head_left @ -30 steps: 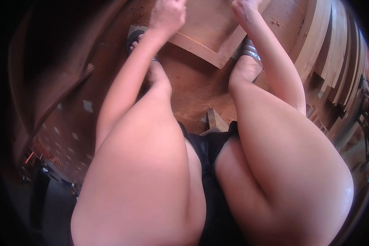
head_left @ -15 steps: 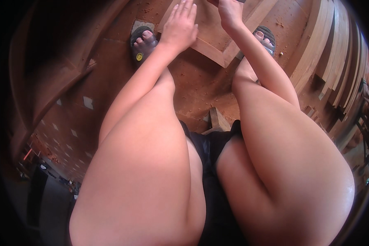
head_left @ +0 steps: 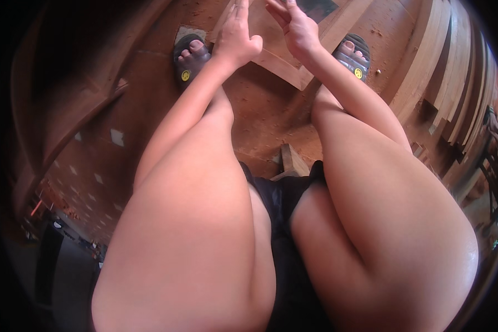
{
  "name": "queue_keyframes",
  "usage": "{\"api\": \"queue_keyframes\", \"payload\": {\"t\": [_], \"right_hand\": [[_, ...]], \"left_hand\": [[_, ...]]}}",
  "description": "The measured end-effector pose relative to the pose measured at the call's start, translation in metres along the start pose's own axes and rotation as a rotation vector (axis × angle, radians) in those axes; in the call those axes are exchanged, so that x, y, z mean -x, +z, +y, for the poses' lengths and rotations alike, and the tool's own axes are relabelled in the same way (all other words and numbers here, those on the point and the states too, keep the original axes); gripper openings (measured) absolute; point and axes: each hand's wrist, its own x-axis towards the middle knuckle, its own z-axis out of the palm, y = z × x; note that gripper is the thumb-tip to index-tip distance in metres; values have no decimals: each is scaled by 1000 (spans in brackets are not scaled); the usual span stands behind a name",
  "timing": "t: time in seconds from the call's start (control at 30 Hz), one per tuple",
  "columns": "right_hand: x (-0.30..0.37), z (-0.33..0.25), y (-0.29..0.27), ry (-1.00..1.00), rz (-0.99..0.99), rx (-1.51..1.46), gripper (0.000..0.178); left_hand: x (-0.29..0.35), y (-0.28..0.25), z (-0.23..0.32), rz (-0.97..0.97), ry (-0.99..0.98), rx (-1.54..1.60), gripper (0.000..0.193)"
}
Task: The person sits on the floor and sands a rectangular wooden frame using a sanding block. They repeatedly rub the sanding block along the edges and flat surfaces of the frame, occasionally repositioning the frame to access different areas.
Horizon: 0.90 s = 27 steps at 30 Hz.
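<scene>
Watching from afar, I see the left hand [head_left: 238,40] open, fingers straight and thumb spread, above the left edge of a wooden panel [head_left: 279,69]. The right hand [head_left: 301,34] is open too, its palm turned toward the left one; I see neither gripping anything (whether they touch the wood, I cannot tell). The panel lies on the dusty floor [head_left: 260,122], its near corner pointing back between two sandals [head_left: 200,60]. A dark sheet [head_left: 322,9] lies on it toward its right edge, just beside the right hand. Long planks [head_left: 426,61] lie along the floor's right side.
</scene>
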Motion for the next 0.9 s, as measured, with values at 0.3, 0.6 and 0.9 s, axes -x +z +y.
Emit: {"api": "queue_keyframes", "payload": {"t": [0.3,0.6,0.9], "right_hand": [[-26,-37,-6,-260,79,11,35],[-29,-15,-20,-60,25,37,34],[-26,-19,-18,-70,-70,164,37]], "left_hand": [[-2,1,10,42,91,-59,86],[-3,9,2,60,119,-141,84],[0,5,4,2,136,-175,87]]}}
